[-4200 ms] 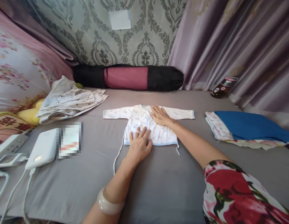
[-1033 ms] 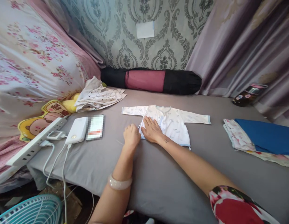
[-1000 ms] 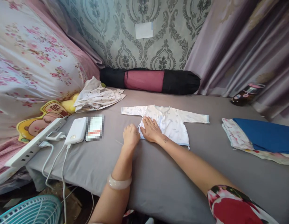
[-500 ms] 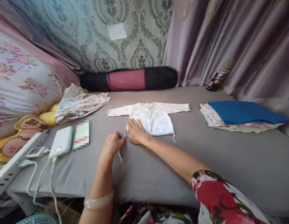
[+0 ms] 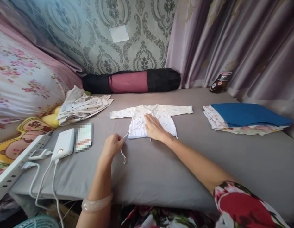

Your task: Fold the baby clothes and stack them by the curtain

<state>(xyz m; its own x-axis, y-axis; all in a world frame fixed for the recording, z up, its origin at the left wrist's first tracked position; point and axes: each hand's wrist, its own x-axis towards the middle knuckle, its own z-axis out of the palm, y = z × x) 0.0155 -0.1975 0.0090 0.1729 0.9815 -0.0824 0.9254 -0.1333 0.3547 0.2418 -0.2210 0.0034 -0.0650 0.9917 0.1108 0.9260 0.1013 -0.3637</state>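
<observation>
A small white baby shirt with a faint print and pale blue trim lies flat on the grey sheet, both sleeves stretched out sideways. My left hand is closed in a pinch on a thin white tie string at the shirt's lower left side; the string's loose end hangs below my fingers. My right hand rests flat on the front of the shirt, fingers extended, covering part of its middle and right side. Another tie end peeks out below the hem under my right wrist.
Folded cloths, a blue cloth on top, lie at the right. A crumpled printed garment lies at the left. Nearer are a white power bank, cables and a power strip. A long black-and-red bag and a bottle stand behind.
My right hand has slid right and slightly up across the shirt, from its lower left corner to its middle. My left hand has moved slightly left, still pinching the string.
</observation>
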